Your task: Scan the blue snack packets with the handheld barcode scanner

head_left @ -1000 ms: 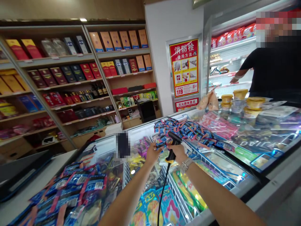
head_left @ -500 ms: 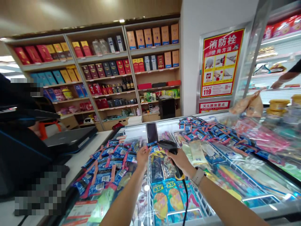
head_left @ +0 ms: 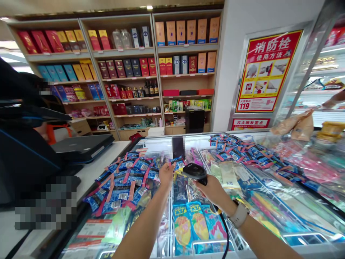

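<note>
My left hand (head_left: 166,175) pinches a small blue packet (head_left: 178,162) above the glass top of a chest freezer (head_left: 192,139). A black handheld barcode scanner (head_left: 194,170) is gripped in my right hand (head_left: 215,192), its head pointing left toward the packet with a small gap between them. The scanner's cable (head_left: 225,230) hangs down toward me. Left of my left hand, a pile of blue packets with pink strips (head_left: 126,180) lies on the glass. More such packets (head_left: 242,151) are spread at the far right.
A dark phone-like object (head_left: 178,145) stands beyond the packet. At left, a counter (head_left: 118,147) carries black equipment (head_left: 83,147). Plastic tubs (head_left: 330,133) and bags (head_left: 304,126) sit at right, near another person's hand (head_left: 334,100). Shelves of boxes (head_left: 124,68) line the back wall.
My right hand has drawn the scanner slightly right and toward me, widening its gap from the packet. My left hand still holds the packet. The camera view has shifted; the other person's hand has moved.
</note>
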`<action>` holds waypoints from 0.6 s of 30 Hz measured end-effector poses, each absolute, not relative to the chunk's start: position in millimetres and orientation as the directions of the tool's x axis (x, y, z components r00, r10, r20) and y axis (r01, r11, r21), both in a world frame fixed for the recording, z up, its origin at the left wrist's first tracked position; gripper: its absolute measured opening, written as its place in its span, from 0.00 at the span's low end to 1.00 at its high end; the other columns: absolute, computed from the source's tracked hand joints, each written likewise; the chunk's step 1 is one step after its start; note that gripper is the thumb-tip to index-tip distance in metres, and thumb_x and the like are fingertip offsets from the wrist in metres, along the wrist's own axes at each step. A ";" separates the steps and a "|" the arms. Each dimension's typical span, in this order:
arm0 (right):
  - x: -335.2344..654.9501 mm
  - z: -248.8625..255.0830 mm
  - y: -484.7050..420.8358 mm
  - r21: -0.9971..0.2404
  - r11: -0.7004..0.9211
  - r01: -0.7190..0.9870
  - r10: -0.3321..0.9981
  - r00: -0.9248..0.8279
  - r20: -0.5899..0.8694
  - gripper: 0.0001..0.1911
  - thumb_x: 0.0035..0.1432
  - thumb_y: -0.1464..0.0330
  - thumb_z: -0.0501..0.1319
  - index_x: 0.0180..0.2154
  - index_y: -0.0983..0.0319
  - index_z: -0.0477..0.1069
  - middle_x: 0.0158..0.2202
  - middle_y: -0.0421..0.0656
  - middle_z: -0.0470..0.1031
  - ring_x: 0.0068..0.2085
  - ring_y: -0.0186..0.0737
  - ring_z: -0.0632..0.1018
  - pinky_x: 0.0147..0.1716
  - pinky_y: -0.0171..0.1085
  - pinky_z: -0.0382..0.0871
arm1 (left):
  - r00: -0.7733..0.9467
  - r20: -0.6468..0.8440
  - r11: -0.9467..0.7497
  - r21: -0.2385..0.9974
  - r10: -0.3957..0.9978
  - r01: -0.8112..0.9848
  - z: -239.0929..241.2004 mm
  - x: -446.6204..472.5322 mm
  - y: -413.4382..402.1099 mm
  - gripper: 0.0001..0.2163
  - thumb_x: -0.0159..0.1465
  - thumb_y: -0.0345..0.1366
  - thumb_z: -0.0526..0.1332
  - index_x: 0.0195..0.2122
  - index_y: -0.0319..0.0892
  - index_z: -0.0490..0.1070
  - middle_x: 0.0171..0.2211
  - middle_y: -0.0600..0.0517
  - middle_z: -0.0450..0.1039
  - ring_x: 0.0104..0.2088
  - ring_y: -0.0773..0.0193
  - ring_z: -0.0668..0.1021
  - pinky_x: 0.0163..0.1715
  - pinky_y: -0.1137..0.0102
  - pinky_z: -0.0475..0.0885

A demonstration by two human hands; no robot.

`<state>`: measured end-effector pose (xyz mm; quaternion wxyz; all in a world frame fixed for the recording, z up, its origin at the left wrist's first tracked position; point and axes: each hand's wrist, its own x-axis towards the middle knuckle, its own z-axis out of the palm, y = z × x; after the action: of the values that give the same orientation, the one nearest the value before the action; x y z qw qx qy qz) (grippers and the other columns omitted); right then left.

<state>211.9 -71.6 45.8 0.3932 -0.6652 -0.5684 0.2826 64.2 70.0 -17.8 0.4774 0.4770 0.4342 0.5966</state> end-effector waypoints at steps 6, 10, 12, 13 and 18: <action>209.4 35.1 -58.8 -0.988 -0.016 0.152 0.972 0.235 0.021 0.10 0.48 0.63 0.64 0.21 0.62 0.68 0.13 0.39 0.69 0.14 0.35 0.68 0.16 0.33 0.59 | -0.081 0.179 -0.188 0.973 0.981 -0.130 -11.8 67.0 62.9 0.15 0.46 0.46 0.68 0.22 0.40 0.67 0.18 0.56 0.65 0.22 0.67 0.70 0.25 0.72 0.67; 183.5 30.0 -36.1 -0.864 -0.008 -0.504 0.966 0.218 -0.136 0.06 0.48 0.68 0.65 0.28 0.64 0.71 0.22 0.43 0.76 0.20 0.34 0.74 0.20 0.31 0.67 | -0.070 0.315 -0.313 0.949 0.947 0.040 8.3 43.6 53.4 0.11 0.50 0.43 0.65 0.26 0.40 0.70 0.24 0.52 0.73 0.29 0.61 0.76 0.31 0.69 0.69; 160.0 28.0 -23.9 -0.706 -0.060 -0.706 0.972 0.119 -0.202 0.05 0.49 0.69 0.65 0.29 0.64 0.70 0.25 0.44 0.77 0.25 0.36 0.78 0.26 0.32 0.72 | -0.064 0.426 -0.398 0.881 0.902 0.254 22.1 16.3 44.7 0.11 0.54 0.43 0.63 0.31 0.40 0.72 0.29 0.49 0.76 0.33 0.58 0.77 0.36 0.66 0.70; 146.2 26.6 -18.3 -0.635 -0.107 -0.765 0.972 0.054 -0.230 0.05 0.50 0.70 0.64 0.28 0.63 0.70 0.25 0.45 0.77 0.26 0.36 0.78 0.29 0.33 0.73 | -0.054 0.477 -0.424 0.822 0.877 0.380 28.3 0.1 39.1 0.11 0.56 0.43 0.62 0.34 0.41 0.73 0.32 0.49 0.76 0.36 0.57 0.77 0.38 0.65 0.70; 74.4 14.3 5.0 -0.478 -0.257 -0.840 0.937 -0.096 -0.335 0.06 0.54 0.70 0.61 0.26 0.62 0.68 0.25 0.44 0.77 0.27 0.36 0.79 0.33 0.34 0.74 | 0.120 0.646 -0.377 0.276 0.754 0.884 36.5 -73.1 13.2 0.18 0.58 0.39 0.61 0.51 0.46 0.71 0.45 0.45 0.74 0.47 0.49 0.73 0.48 0.56 0.66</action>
<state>74.4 5.0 14.3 0.6037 -0.2957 -0.0825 0.7357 -73.1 13.2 36.5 -0.0880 0.7430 0.5512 0.3693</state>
